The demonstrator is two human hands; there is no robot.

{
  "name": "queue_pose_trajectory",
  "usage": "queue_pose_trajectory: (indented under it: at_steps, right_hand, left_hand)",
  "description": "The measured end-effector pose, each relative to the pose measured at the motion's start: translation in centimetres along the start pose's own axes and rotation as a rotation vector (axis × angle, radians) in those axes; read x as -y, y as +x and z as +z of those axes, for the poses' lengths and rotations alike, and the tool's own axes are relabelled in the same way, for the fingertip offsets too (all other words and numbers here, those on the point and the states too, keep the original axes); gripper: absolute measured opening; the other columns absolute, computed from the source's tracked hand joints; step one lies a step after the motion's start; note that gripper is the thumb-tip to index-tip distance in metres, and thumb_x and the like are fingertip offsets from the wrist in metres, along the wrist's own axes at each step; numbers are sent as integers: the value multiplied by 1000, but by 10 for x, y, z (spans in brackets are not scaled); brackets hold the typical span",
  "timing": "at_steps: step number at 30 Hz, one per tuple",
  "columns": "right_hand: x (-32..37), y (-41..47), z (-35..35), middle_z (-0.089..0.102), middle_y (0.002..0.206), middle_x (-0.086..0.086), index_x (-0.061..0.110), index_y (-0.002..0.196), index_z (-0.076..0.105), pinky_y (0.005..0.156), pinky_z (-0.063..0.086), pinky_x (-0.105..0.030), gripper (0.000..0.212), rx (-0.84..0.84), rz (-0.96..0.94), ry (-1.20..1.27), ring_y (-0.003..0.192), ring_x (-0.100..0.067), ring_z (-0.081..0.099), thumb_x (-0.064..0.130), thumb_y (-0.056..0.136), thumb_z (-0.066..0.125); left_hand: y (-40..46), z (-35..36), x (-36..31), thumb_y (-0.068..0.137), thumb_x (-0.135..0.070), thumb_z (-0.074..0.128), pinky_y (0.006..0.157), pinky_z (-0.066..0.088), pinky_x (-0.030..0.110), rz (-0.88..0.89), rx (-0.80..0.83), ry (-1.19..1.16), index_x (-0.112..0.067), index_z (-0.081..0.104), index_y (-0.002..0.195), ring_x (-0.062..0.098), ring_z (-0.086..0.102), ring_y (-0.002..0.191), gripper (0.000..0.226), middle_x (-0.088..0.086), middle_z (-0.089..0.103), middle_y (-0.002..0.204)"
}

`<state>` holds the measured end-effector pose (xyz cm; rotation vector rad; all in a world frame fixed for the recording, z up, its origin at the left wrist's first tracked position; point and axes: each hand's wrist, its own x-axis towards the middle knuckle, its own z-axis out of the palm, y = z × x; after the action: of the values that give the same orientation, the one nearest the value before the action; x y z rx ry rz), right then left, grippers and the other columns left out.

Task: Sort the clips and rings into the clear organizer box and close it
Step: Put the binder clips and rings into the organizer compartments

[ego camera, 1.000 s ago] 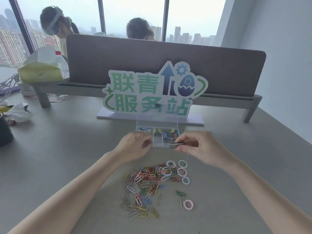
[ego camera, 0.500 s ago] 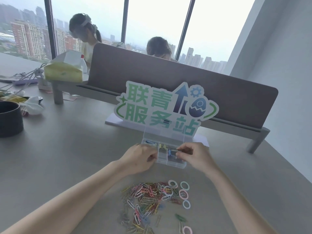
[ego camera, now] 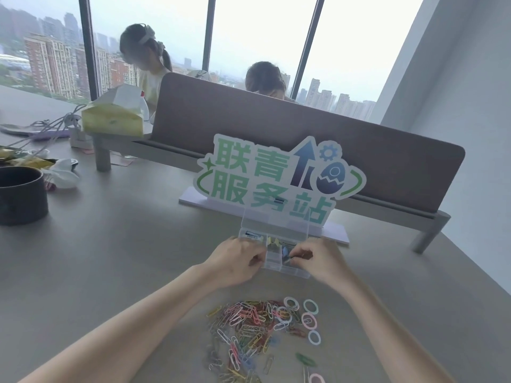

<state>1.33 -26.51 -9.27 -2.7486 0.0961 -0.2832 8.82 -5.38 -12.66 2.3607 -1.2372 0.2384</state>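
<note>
The clear organizer box [ego camera: 272,265] stands open on the grey table, its lid [ego camera: 275,223] upright against a sign. Yellow and blue clips lie in its compartments. My left hand [ego camera: 235,261] grips the box's left side. My right hand [ego camera: 318,259] pinches a small dark metal clip [ego camera: 289,258] over a middle compartment. Nearer me lies a pile of coloured paper clips [ego camera: 249,324], with several pastel rings [ego camera: 308,319] at its right edge. A green clip [ego camera: 305,359] and a pink ring [ego camera: 316,378] lie apart near the bottom.
A green-lettered sign [ego camera: 273,175] on a white base stands just behind the box, before a brown desk divider [ego camera: 304,128]. A dark round container [ego camera: 20,194] and clutter sit at the far left. Two people sit beyond the divider.
The view has tilted and shifted, so the box and hands sit lower right. My right hand has carried the dark clip from the box's front edge inward over a compartment.
</note>
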Motion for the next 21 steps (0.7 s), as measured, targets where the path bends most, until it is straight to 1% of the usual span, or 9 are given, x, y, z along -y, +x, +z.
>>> queue_pose_trajectory:
  at_steps: [2,4,6,9,12,15,16,19,21]
  right_hand:
    - [-2,-1,1,61,70,18,25,79,79,66,41,-19,5,-15,-7,-44,70,3,54,26,82,75]
    - [-3,-2,3,64,72,18,25,77,77,69,45,-23,9,-3,22,-51,72,4,57,24,84,71]
    - [-5,-4,4,69,77,17,33,77,70,72,51,-26,11,-2,44,-44,75,0,62,23,82,72]
    - [-5,-6,6,69,76,14,35,72,64,71,53,-28,19,-16,45,-49,73,-4,63,22,80,74]
    - [-3,-12,2,69,78,14,31,74,67,68,47,-22,14,-38,8,-16,73,-1,61,21,83,72]
    - [2,-26,-11,69,83,15,23,84,73,71,46,-14,5,-43,-81,29,76,2,62,20,86,71]
    - [3,-32,-16,68,82,18,23,85,74,70,44,-9,5,-11,-105,28,75,4,61,19,86,71]
    - [0,-51,-27,66,78,21,26,87,75,66,41,-5,8,145,-122,35,74,9,60,19,84,75]
    - [-4,-61,-30,70,82,18,27,86,74,66,41,-5,9,233,-127,39,77,8,62,18,83,76]
  left_hand:
    - [0,-1,-1,87,-16,52,64,34,25,-9,3,-6,-24,44,72,16,47,71,19,-11,50,76]
    - [0,-1,-1,89,-15,53,65,35,25,-19,12,-8,-21,50,75,17,51,73,15,-10,57,79]
    - [0,0,2,89,-14,54,66,39,26,-25,18,-21,-17,58,80,18,58,78,11,-7,66,85]
    - [1,0,2,90,-13,56,72,46,28,-45,26,-27,-17,65,85,18,61,84,11,-7,70,91]
    - [2,-3,0,91,-15,55,75,49,29,-52,61,-3,-19,66,88,17,62,87,12,-8,70,95]
    - [3,-9,-4,92,-22,53,75,51,30,-52,99,75,-20,65,91,19,63,88,12,-7,69,97]
    - [3,-12,-6,93,-24,53,75,52,32,-50,101,89,-20,64,92,20,63,88,12,-5,68,96]
    - [4,-26,-20,94,-29,55,78,54,33,-33,70,77,-23,66,102,19,66,90,14,-6,70,100]
    - [4,-39,-36,92,-31,59,81,54,32,3,77,38,-27,67,97,14,67,88,11,-10,72,98]
